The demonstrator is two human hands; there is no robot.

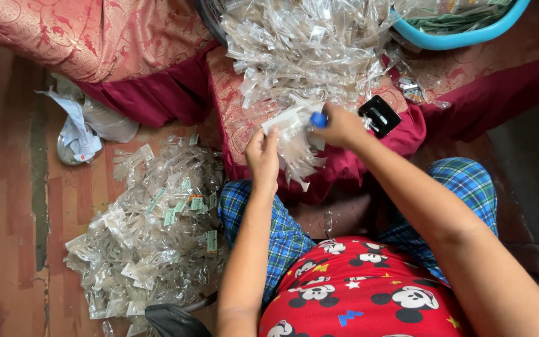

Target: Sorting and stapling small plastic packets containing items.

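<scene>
Both hands — left [262,155], right [342,125] — grip one bundle of clear packets [294,146] between them.

blue cap [319,120], clear packets [294,50], red patterned cloth [95,37]

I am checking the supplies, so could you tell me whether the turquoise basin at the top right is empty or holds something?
It holds something: the turquoise basin shows greenish packets heaped inside its rim.
</scene>
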